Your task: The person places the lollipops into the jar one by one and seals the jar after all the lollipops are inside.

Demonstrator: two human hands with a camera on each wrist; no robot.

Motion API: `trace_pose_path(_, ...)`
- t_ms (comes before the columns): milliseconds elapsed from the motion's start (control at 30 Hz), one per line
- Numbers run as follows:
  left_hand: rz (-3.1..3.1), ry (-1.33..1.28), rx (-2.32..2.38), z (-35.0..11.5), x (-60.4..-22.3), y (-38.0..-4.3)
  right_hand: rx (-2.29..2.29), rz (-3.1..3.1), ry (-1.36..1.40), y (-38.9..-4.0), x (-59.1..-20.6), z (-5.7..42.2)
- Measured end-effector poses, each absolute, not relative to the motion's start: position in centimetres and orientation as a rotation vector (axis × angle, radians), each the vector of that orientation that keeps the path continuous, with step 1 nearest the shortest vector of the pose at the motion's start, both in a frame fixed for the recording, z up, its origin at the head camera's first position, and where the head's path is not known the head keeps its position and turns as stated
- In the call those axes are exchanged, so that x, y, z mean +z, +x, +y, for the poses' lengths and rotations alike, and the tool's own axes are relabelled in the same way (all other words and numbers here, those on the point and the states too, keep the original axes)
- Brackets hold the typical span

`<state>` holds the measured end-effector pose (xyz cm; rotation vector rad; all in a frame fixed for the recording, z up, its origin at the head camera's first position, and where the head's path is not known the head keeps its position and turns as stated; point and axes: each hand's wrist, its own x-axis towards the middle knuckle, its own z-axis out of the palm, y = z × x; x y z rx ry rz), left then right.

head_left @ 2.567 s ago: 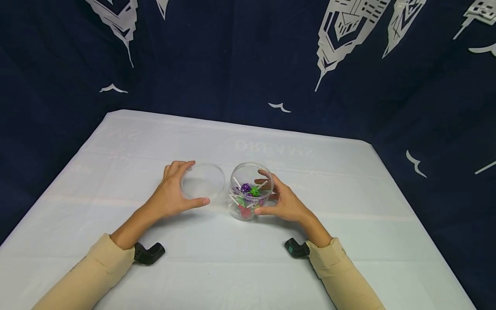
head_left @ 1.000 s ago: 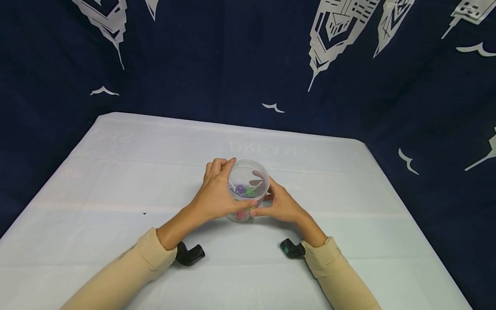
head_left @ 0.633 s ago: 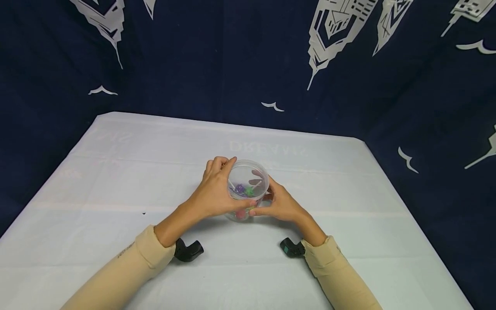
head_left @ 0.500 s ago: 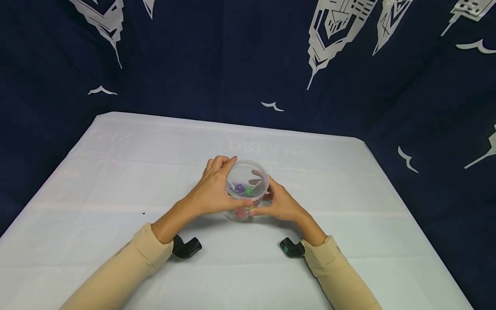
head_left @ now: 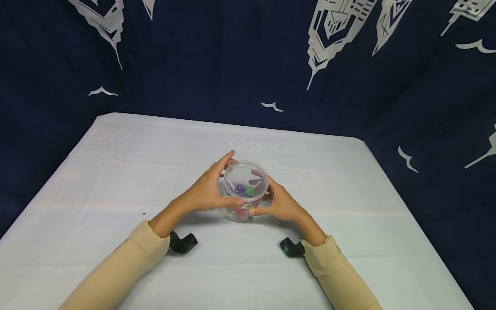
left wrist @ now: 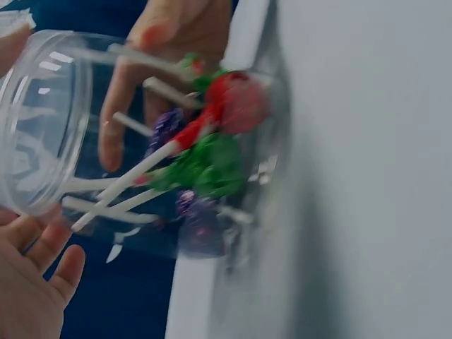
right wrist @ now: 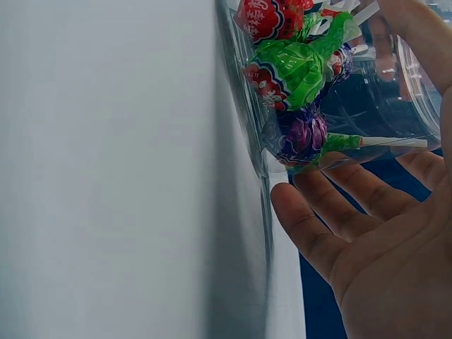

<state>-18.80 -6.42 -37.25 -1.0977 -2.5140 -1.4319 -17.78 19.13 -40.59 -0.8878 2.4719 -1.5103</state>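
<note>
A clear round plastic jar (head_left: 234, 215) stands upright on the table, with several lollipops (right wrist: 293, 74) in red, green and purple wrappers inside. A clear lid (head_left: 241, 173) sits over its mouth. My right hand (head_left: 286, 203) holds the jar from the right, thumb in front and fingers behind the wall. At the left of the lid, my left hand (head_left: 205, 190) is spread, its index finger raised off the rim and its thumb along the front. In the left wrist view, the left fingers (left wrist: 46, 244) are right at the rim of the lid.
The table (head_left: 116, 181) has a white cloth, with a small dark speck (head_left: 144, 213) to the left. Dark blue fabric (head_left: 217, 64) printed with white shapes hangs behind. A black wrist camera (head_left: 184, 243) sits on the left wrist and another wrist camera (head_left: 291, 247) on the right.
My left hand brought the lid from the left onto the jar. Since then its fingers have loosened, the index finger has lifted and the hand has shifted slightly left. The right hand stays on the jar.
</note>
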Motion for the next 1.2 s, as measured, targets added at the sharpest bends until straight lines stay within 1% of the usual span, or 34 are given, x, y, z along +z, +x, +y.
trace_pose_path(200, -2.432, -0.958, -1.632, -5.8, -38.3, -18.4, -1.509, 2.469, -0.887, -17.7, -40.7, 19.2)
trace_pose_path(267, -2.415, -0.947, -1.705, -5.8, -38.3, -18.5, -1.511, 2.47, -0.883, -17.8, -40.6, 19.2)
trace_pose_path(500, -2.383, -1.144, -1.877, -6.9, -38.5, -19.4, -1.513, 2.462, -0.851, -17.7, -40.6, 19.2)
trace_pose_path(700, -2.384, -1.155, -1.885, -7.0, -38.4, -19.5, -1.518, 2.457, -0.86, -17.7, -40.5, 19.1)
trace_pose_path(867, -2.348, -1.328, -1.996, -7.9, -38.0, -20.0, -1.518, 2.454, -0.864, -17.8, -40.5, 19.2)
trace_pose_path(1067, -2.338, -1.216, -2.018, -7.5, -38.3, -20.1, -1.522, 2.454, -0.854, -17.8, -40.6, 19.2)
trace_pose_path(1200, -2.297, -1.258, -2.066, -7.8, -38.2, -20.3, -1.525, 2.444, -0.861, -17.9, -40.7, 19.2)
